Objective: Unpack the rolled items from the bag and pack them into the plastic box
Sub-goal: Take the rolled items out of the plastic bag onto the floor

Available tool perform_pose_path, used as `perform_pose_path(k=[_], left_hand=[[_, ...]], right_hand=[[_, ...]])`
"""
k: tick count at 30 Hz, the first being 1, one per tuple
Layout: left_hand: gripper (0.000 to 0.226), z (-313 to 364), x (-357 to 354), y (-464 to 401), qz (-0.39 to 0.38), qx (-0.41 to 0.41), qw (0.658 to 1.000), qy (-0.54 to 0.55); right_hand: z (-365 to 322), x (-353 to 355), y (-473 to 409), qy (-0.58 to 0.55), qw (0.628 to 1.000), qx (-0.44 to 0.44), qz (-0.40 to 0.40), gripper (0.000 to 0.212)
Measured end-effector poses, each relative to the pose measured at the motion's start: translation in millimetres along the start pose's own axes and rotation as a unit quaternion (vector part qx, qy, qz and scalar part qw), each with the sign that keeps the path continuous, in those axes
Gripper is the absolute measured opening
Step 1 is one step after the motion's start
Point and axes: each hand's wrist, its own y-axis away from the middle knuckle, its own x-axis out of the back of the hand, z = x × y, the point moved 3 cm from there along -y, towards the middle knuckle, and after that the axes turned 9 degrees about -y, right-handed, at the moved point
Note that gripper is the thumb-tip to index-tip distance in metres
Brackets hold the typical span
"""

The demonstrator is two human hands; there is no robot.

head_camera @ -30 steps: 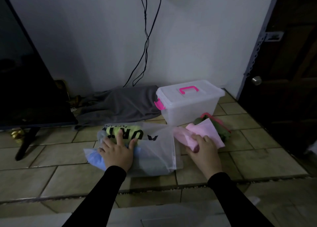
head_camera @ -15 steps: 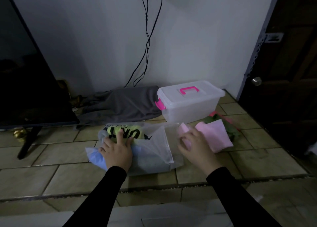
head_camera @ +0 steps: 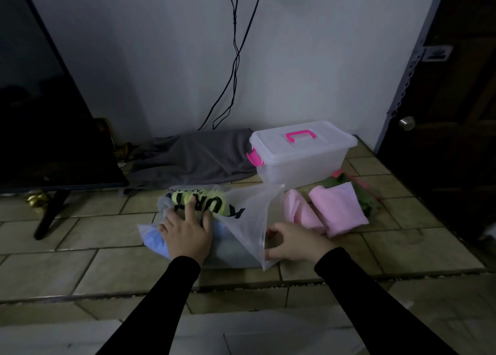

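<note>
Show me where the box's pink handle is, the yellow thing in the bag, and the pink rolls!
pink handle [head_camera: 301,135], head view, on its top bar.
yellow thing [head_camera: 185,197], head view, on its yellow cloth seen through the bag.
pink rolls [head_camera: 338,210], head view, on the bigger roll's middle.

bag [head_camera: 241,220] before box [head_camera: 300,156] (rolls [head_camera: 338,212] right)

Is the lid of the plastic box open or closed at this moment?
Closed. The lid lies flat on the plastic box, its pink handle folded flat and the pink latch down over the rim.
</note>
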Motion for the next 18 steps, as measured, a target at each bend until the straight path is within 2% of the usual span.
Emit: perform_pose_path(k=[4,6,9,14,18], left_hand=[[0.077,0.1,0.1,-0.5,-0.012,-0.003,1.000,-0.005],[0.081,-0.4,0.4,0.4,-0.017,-0.005,1.000,-0.007],[0.083,0.1,0.1,0.5,-0.014,-0.003,1.000,-0.008],[0.080,-0.6,-1.4,1.5,-0.012,-0.004,1.000,-0.008],[0.080,-1.5,-2.7,0.9,-0.019,-0.003,1.000,-0.012]], right_hand=[[-10.0,-7.0,0.4,0.045,0.998,-0.004,-0.053,0.039],[-11.0,-8.5,-0.4,0.061,0.997,-0.004,-0.051,0.036],[-7.0,-5.7,-1.5,0.025,0.999,0.002,-0.034,0.037],[16.5,16.5,2.0,-0.051,0.997,-0.009,0.061,0.053],[27.8,31.5,24.1,-0.130,0.971,0.010,0.202,0.044]])
